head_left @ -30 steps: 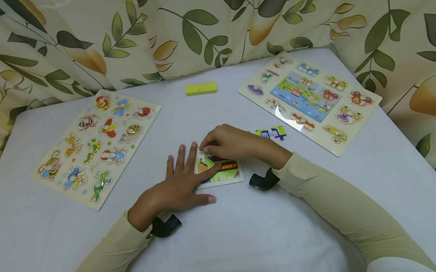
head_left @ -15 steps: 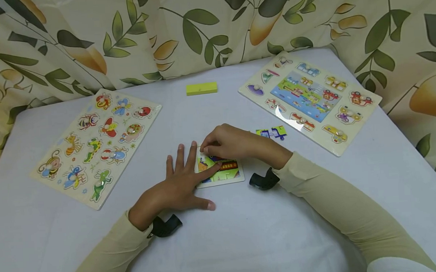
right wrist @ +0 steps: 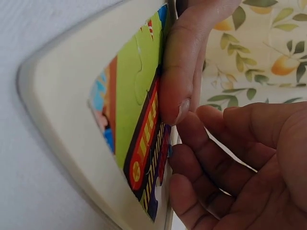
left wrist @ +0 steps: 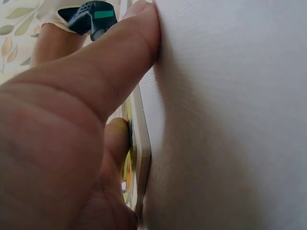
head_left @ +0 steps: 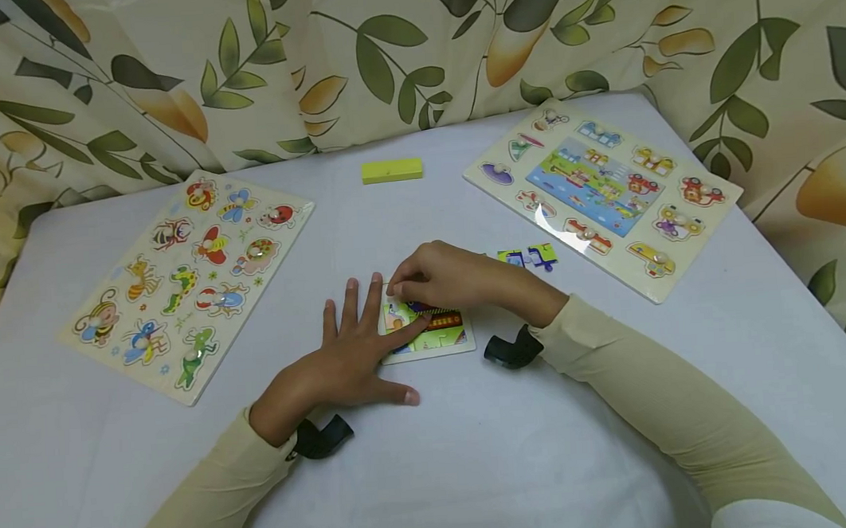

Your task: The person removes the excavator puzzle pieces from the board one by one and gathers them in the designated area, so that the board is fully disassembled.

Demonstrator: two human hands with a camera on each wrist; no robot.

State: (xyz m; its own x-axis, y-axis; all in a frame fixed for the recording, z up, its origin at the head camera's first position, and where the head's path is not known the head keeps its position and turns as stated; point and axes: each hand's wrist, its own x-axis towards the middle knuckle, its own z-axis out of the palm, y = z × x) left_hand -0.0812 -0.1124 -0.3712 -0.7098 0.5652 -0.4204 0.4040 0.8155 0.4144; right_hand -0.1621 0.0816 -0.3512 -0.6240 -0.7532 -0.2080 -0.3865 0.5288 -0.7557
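Note:
A small jigsaw puzzle [head_left: 444, 339] in a cream tray lies at mid-table, its picture green with a red-and-yellow vehicle. My left hand [head_left: 345, 368] is spread flat at its left side. The left index finger rests across the picture, while the thumb [left wrist: 120, 57] lies on the cloth beside the tray. Over the puzzle's far edge, my right hand [head_left: 448, 275] has curled fingers, with the fingertips [right wrist: 180, 153] down at the board. They appear to pinch a puzzle piece [right wrist: 170, 149], of which only a small blue bit shows; the rest is hidden. Loose puzzle pieces [head_left: 530, 257] lie right of that hand.
An insect peg puzzle board [head_left: 251, 277] lies at left, and a vehicle peg puzzle board [head_left: 701, 158] at the back right. A yellow block [head_left: 392, 171] sits near the far edge. Behind the white-covered table [head_left: 434, 471] hangs a leaf-patterned curtain [head_left: 384, 67].

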